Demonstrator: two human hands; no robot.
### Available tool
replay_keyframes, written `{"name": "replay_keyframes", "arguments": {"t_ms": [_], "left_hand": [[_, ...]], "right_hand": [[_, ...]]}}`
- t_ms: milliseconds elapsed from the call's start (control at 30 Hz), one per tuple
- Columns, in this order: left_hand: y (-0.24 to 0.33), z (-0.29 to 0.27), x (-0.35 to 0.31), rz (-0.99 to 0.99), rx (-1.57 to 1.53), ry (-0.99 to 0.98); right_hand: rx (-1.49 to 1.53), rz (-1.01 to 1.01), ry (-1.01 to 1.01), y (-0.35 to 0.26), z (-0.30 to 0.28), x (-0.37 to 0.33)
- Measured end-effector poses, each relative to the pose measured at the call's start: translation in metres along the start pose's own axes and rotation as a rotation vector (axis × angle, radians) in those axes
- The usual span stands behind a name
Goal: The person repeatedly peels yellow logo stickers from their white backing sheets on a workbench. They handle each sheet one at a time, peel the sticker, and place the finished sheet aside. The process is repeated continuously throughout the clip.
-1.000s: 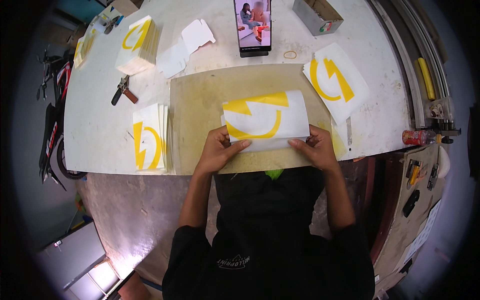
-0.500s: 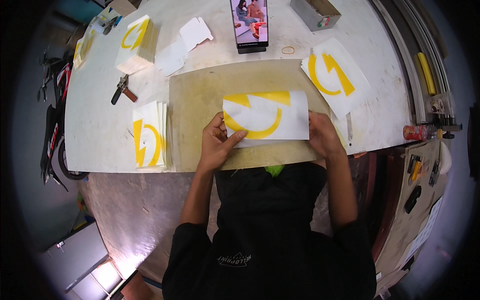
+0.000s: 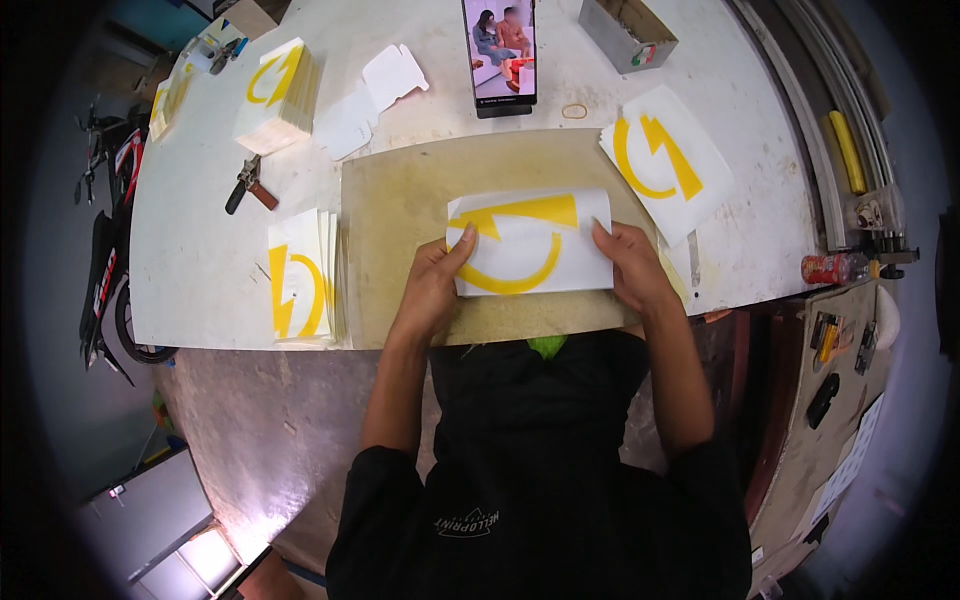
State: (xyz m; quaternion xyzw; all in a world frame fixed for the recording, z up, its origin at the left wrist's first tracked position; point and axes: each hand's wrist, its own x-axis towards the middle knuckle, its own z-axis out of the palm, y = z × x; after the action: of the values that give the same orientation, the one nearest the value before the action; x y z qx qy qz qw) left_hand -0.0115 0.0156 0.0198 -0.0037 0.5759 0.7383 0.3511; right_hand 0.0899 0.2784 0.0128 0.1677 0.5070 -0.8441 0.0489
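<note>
A white paper sheet printed with a yellow curve and bolt shape lies between my hands, over a tan cutting mat. My left hand grips its left edge, thumb on top and fingers beneath. At the right edge my right hand pinches it the same way. The far edge of the paper curls over toward me. To the left lies a small pile of folded printed papers. At the right, a stack of flat printed sheets overlaps the mat's corner.
A tall stack of printed papers stands far left, near a folding tool with dark and brown handles. Behind the mat are a phone on a stand, white paper scraps, a rubber band and a grey metal box.
Both thumbs have moved up onto the top face of the paper, my left one farther from me. The paper's far edge looks more bent over.
</note>
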Motion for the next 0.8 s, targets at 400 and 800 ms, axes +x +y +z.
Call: {"name": "replay_keyframes", "arguments": {"t_ms": [400, 800], "left_hand": [[-0.004, 0.011, -0.005, 0.188, 0.38, 0.07], [-0.052, 0.035, -0.016, 0.943, 1.413, 0.146]], "right_hand": [[-0.345, -0.204, 0.192, 0.022, 0.01, -0.013], [-1.106, -0.757, 0.619, 0.023, 0.036, -0.023]]}}
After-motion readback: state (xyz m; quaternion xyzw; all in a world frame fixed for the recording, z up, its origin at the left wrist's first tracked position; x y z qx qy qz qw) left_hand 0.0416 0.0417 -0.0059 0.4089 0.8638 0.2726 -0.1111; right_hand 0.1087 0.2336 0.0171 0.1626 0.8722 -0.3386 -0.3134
